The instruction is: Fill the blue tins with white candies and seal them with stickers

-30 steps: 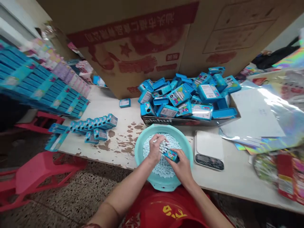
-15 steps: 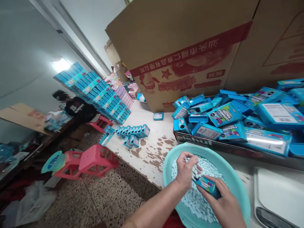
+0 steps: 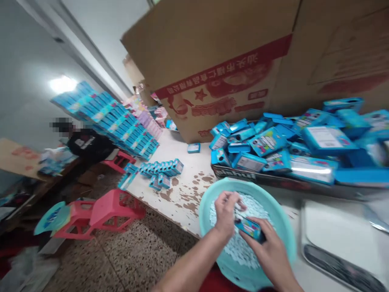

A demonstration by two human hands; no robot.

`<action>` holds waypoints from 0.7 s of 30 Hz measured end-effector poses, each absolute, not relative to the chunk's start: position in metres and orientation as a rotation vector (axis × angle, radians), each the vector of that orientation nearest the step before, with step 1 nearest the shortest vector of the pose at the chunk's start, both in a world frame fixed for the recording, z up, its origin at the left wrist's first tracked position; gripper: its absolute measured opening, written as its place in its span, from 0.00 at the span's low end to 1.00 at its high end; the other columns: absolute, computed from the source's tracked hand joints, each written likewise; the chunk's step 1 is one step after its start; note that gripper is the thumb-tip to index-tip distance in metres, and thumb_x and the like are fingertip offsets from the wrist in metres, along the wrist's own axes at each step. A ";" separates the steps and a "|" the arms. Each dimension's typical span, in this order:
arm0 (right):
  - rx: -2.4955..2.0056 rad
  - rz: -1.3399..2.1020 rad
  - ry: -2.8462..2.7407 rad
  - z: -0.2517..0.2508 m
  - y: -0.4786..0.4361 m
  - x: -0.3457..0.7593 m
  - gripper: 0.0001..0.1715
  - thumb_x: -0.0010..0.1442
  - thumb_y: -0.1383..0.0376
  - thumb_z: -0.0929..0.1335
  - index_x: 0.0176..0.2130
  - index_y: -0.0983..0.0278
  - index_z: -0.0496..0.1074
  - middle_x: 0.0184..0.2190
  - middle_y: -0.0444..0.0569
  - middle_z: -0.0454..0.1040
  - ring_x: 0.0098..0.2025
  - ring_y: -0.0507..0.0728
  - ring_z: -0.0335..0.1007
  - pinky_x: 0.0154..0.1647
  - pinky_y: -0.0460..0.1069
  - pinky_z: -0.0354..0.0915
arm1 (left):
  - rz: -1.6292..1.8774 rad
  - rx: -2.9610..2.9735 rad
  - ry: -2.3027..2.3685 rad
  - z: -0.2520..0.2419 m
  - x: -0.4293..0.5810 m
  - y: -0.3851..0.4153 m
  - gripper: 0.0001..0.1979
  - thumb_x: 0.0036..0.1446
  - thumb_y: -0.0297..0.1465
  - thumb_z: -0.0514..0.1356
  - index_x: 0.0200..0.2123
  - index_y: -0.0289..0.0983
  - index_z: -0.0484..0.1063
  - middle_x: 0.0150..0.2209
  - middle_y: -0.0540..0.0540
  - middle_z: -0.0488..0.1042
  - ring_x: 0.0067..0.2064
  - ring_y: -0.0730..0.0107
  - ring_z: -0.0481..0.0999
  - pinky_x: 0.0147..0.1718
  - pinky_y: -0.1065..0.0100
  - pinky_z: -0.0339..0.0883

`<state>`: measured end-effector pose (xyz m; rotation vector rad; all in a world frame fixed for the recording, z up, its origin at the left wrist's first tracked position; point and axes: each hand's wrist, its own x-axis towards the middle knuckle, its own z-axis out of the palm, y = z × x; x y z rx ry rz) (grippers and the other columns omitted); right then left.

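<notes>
Blue box (image 3: 251, 229) lay in my right hand (image 3: 272, 245), above the pale pellets (image 3: 244, 253) in the turquoise basin (image 3: 287, 233); fingers closed firmly along its sides, one end facing my left hand (image 3: 225, 211). Left fingers curled partway shut at that end, apparently round a few pellets, though blurred. Held over the basin, I judged, so strays would drop back in. Tray (image 3: 237, 173) of heaped boxes (image 3: 269, 142) stood just beyond the rim, probably for easy reach. Room was tight ahead, with a large carton (image 3: 225, 52) behind the tray; scale (image 3: 337, 227) crowded the right. Leftward, bare surface (image 3: 185, 202) ran open to a row of boxes (image 3: 161, 167), its front edge unguarded.
</notes>
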<state>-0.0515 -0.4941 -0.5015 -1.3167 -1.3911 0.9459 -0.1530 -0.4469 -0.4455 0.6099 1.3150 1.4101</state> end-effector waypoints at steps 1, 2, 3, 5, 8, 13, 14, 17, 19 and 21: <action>-1.316 0.952 -1.377 -0.498 -0.494 -0.051 0.20 0.48 0.50 0.70 0.37 0.60 0.73 0.34 0.50 0.75 0.38 0.61 0.72 0.39 0.54 0.67 | 1.412 0.628 1.309 -0.445 -0.153 -0.446 0.16 0.46 0.42 0.64 0.23 0.34 0.67 0.21 0.50 0.69 0.23 0.73 0.70 0.25 0.72 0.63; -1.324 0.953 -1.357 -0.494 -0.494 -0.051 0.20 0.48 0.51 0.71 0.37 0.61 0.73 0.35 0.50 0.74 0.39 0.61 0.71 0.40 0.54 0.67 | 1.412 0.639 1.294 -0.445 -0.153 -0.445 0.16 0.47 0.42 0.63 0.22 0.34 0.67 0.21 0.50 0.68 0.24 0.73 0.71 0.26 0.71 0.64; -1.334 0.959 -1.343 -0.492 -0.493 -0.051 0.19 0.49 0.52 0.71 0.38 0.61 0.72 0.35 0.50 0.74 0.39 0.61 0.71 0.41 0.55 0.66 | 1.407 0.648 1.277 -0.445 -0.153 -0.444 0.17 0.48 0.42 0.63 0.22 0.34 0.67 0.20 0.50 0.68 0.24 0.73 0.71 0.27 0.71 0.64; -1.340 0.960 -1.320 -0.489 -0.491 -0.050 0.19 0.50 0.54 0.71 0.39 0.61 0.72 0.36 0.50 0.73 0.40 0.61 0.70 0.42 0.55 0.66 | 1.398 0.670 1.248 -0.444 -0.152 -0.443 0.17 0.50 0.43 0.62 0.21 0.35 0.67 0.20 0.50 0.67 0.24 0.73 0.71 0.27 0.70 0.64; -1.329 0.950 -1.292 -0.487 -0.491 -0.051 0.17 0.50 0.56 0.72 0.39 0.62 0.71 0.36 0.49 0.72 0.40 0.61 0.70 0.42 0.55 0.65 | 1.391 0.744 1.229 -0.442 -0.152 -0.444 0.16 0.51 0.41 0.60 0.22 0.34 0.68 0.22 0.49 0.69 0.25 0.72 0.72 0.30 0.70 0.65; -1.331 0.958 -1.253 -0.487 -0.494 -0.054 0.16 0.49 0.59 0.72 0.39 0.61 0.71 0.36 0.48 0.72 0.40 0.60 0.69 0.42 0.54 0.65 | 1.406 0.872 1.249 -0.447 -0.153 -0.448 0.11 0.53 0.38 0.59 0.25 0.36 0.69 0.23 0.49 0.71 0.29 0.70 0.72 0.35 0.68 0.65; -1.339 0.964 -1.242 -0.487 -0.494 -0.055 0.16 0.49 0.59 0.72 0.39 0.61 0.71 0.36 0.48 0.72 0.40 0.60 0.69 0.42 0.54 0.65 | 1.397 0.915 1.258 -0.448 -0.153 -0.449 0.12 0.53 0.38 0.59 0.24 0.36 0.69 0.24 0.48 0.71 0.31 0.69 0.73 0.37 0.67 0.65; -1.365 0.992 -1.203 -0.489 -0.493 -0.056 0.17 0.48 0.60 0.72 0.39 0.62 0.72 0.36 0.48 0.72 0.40 0.59 0.69 0.42 0.54 0.65 | 1.321 1.097 1.247 -0.450 -0.154 -0.455 0.16 0.55 0.38 0.57 0.19 0.36 0.68 0.28 0.44 0.73 0.35 0.65 0.73 0.41 0.64 0.65; -1.371 1.020 -1.173 -0.490 -0.493 -0.055 0.17 0.48 0.61 0.73 0.39 0.62 0.72 0.36 0.48 0.72 0.41 0.59 0.69 0.44 0.54 0.65 | 1.235 1.220 1.188 -0.450 -0.157 -0.458 0.18 0.55 0.39 0.57 0.17 0.36 0.69 0.33 0.42 0.73 0.37 0.63 0.73 0.42 0.63 0.66; -1.367 1.037 -1.146 -0.492 -0.494 -0.050 0.18 0.48 0.61 0.73 0.40 0.61 0.72 0.37 0.47 0.72 0.42 0.59 0.69 0.45 0.54 0.65 | 1.198 1.286 1.123 -0.454 -0.163 -0.456 0.17 0.55 0.39 0.57 0.20 0.36 0.72 0.35 0.41 0.73 0.39 0.62 0.74 0.42 0.62 0.67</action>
